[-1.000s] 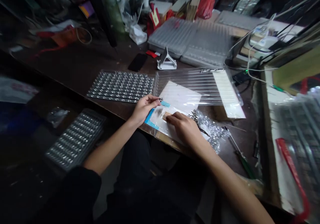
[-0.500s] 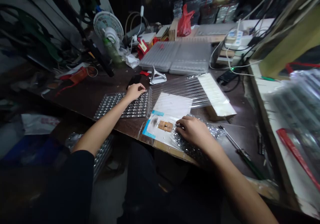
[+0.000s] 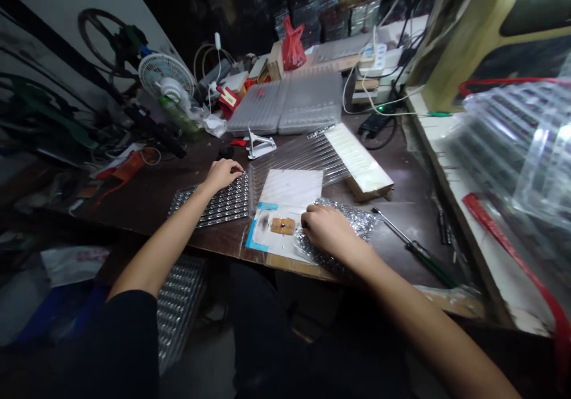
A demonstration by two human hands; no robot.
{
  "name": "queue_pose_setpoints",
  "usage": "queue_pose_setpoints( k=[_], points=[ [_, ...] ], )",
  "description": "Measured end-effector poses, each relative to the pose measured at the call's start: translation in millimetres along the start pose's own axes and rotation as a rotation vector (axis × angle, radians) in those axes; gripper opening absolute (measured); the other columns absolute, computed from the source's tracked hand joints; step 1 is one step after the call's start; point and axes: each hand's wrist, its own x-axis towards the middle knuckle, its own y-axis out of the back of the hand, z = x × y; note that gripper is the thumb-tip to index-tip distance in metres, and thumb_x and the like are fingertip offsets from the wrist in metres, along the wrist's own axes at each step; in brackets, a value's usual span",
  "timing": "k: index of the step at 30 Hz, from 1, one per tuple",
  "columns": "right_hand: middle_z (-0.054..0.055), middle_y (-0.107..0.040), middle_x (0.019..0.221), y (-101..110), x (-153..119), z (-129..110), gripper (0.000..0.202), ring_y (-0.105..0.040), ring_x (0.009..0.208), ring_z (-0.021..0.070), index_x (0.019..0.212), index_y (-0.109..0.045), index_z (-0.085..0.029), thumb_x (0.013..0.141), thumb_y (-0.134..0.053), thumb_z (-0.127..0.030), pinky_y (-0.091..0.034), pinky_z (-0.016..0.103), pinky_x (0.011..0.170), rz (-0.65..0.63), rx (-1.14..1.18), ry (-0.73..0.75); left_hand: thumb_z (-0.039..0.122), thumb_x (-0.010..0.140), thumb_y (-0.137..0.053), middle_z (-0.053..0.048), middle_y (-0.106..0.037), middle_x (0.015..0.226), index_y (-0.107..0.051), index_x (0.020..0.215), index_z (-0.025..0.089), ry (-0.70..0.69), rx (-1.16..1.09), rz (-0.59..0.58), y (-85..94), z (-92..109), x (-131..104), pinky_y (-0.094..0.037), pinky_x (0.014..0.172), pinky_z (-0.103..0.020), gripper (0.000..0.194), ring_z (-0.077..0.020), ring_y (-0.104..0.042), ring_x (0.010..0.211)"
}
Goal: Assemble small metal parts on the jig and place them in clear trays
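Observation:
My left hand is at the upper right corner of a tray filled with rows of small shiny metal parts. Its thumb and fingertips are pinched together, and whatever is between them is too small to make out. My right hand rests on a heap of small glittering pieces in clear plastic, its fingers curled in and their tips hidden. Just left of it, a small orange-brown block with a dark spot in its middle lies on a white board edged with blue tape.
A clear ribbed tray lies behind the board, partly under a long white-topped block. At right is a green-handled screwdriver. Stacked clear trays, a white stand and a fan stand farther back.
The camera has turned to the right, so the scene sits farther left. My right hand's fingers have curled in more over the heap. My left hand stays at the tray's corner.

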Motion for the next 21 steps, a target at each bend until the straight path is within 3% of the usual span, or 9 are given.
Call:
queue_pose_setpoints(
  k=[3,7,10,13,18,21],
  points=[
    [0.016,-0.075,0.1,-1.0,-0.7,-0.3,0.028,-0.07,0.093,0.0268,0.095,-0.076,-0.012,0.092,-0.048,-0.011,-0.047,0.032,0.077,0.017,0.003,0.015,0.031,0.084,-0.065,-0.006,-0.075,0.111,-0.076,0.094,0.024,-0.002,0.073,-0.036,5.9,3.2,0.9,-0.04,0.099,-0.036,0.017,-0.0271,-0.061,0.109],
    [0.018,-0.076,0.099,-1.1,-1.5,-0.8,0.028,-0.071,0.095,0.0275,0.097,-0.076,-0.011,0.086,-0.051,-0.005,-0.047,0.032,0.079,0.019,0.03,0.026,0.03,0.077,-0.072,-0.006,-0.077,0.087,-0.076,0.079,0.023,0.049,0.163,-0.069,21.3,4.2,7.0,-0.042,0.094,-0.037,0.008,-0.0291,-0.066,0.096],
    [0.019,-0.075,0.1,-1.2,-1.7,-1.3,0.029,-0.072,0.096,0.0287,0.097,-0.076,-0.01,0.084,-0.051,-0.003,-0.048,0.034,0.08,0.014,0.04,0.038,0.028,0.074,-0.074,-0.008,-0.076,0.085,-0.076,0.078,0.022,0.076,0.207,-0.052,34.0,17.6,20.2,-0.042,0.096,-0.041,0.007,-0.0327,-0.066,0.097],
    [0.018,-0.075,0.1,-2.2,-1.9,-1.1,0.027,-0.072,0.093,0.0284,0.098,-0.075,-0.012,0.089,-0.049,-0.008,-0.05,0.034,0.078,0.038,0.047,0.028,0.032,0.082,-0.068,-0.009,-0.077,0.098,-0.078,0.093,0.022,0.013,0.148,0.038,36.0,55.4,41.3,-0.042,0.098,-0.042,0.018,-0.0339,-0.065,0.102],
    [0.014,-0.077,0.099,3.9,-4.7,0.9,0.03,-0.074,0.087,0.0254,0.104,-0.075,-0.018,0.099,-0.046,-0.025,-0.049,0.03,0.072,0.057,0.056,-0.072,0.029,0.091,-0.059,-0.01,-0.072,0.12,-0.073,0.116,0.019,-0.26,-0.046,0.165,16.7,148.9,78.9,-0.042,0.103,-0.039,0.03,-0.0288,-0.063,0.112],
    [0.013,-0.078,0.095,11.7,-7.4,2.9,0.033,-0.074,0.089,0.0248,0.1,-0.078,-0.02,0.1,-0.048,-0.035,-0.049,0.029,0.073,0.041,0.064,-0.063,0.027,0.093,-0.058,-0.018,-0.068,0.125,-0.067,0.126,0.011,-0.273,-0.013,0.199,4.2,191.5,90.7,-0.042,0.104,-0.044,0.038,-0.0322,-0.06,0.118]
  ],
)
